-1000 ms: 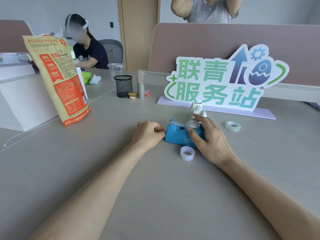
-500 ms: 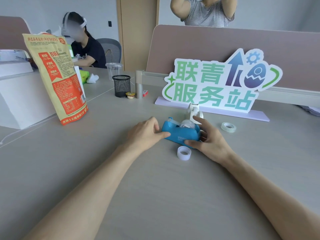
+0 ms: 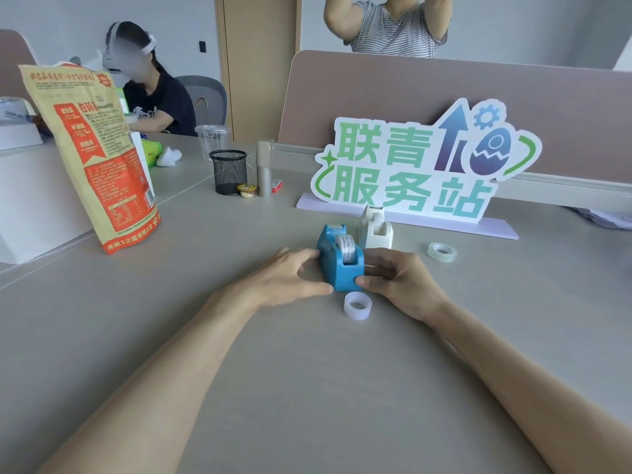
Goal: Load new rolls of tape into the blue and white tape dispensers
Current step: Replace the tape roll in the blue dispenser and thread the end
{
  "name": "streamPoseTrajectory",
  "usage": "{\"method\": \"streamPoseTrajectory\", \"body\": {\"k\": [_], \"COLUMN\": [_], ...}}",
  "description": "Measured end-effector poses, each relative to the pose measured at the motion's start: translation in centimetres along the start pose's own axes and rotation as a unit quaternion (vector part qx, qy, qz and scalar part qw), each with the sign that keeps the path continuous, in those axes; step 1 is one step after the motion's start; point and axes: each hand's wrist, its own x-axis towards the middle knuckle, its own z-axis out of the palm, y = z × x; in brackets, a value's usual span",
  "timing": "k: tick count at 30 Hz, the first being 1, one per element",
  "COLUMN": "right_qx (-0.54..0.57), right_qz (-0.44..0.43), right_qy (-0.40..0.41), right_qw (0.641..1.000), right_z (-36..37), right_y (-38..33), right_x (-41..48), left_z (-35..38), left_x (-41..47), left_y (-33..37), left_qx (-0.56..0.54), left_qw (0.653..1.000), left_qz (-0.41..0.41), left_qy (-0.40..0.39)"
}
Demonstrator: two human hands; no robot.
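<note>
The blue tape dispenser (image 3: 337, 265) stands on the grey table with its cutter end pointing away from me and a roll of tape (image 3: 346, 246) seated in its slot. My left hand (image 3: 290, 273) grips its left side and my right hand (image 3: 398, 280) grips its right side. The white tape dispenser (image 3: 374, 228) stands just behind it, apart from both hands. A white empty tape core (image 3: 357, 305) lies just in front of the blue dispenser. A clear tape roll (image 3: 442, 251) lies flat to the right.
A green and white sign (image 3: 420, 165) on a lilac base stands behind the dispensers. At the left are an orange snack bag (image 3: 92, 155), a white box (image 3: 30, 200), a black mesh pen cup (image 3: 228, 172) and small items. Two people sit beyond the divider.
Both hands have turned the blue dispenser from lying sideways across me to pointing away from me. The white dispenser behind it now shows fully.
</note>
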Motion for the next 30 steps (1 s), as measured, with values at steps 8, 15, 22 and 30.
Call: {"method": "streamPoseTrajectory", "body": {"k": [8,15,22,30], "right_qx": [-0.124,-0.202,-0.223,-0.198], "right_qz": [-0.01,0.017,0.073,0.071], "right_qy": [0.041,0.07,0.104,0.075], "right_qw": [0.991,0.977,0.966,0.975], "right_z": [2.7,4.4,4.5,4.5], "right_y": [-0.8,-0.6,0.0,0.0], "right_x": [3.4,8.2,11.1,8.0], "left_z": [0.2,-0.4,-0.5,0.2], "left_x": [2.9,7.0,9.9,7.0], "left_y": [-1.5,-2.9,-3.0,-1.6], "left_qx": [0.003,0.086,0.129,0.174], "left_qw": [0.997,0.99,0.986,0.978], "left_qz": [0.009,-0.005,0.003,0.005], "left_qy": [0.083,0.111,0.104,0.117]}}
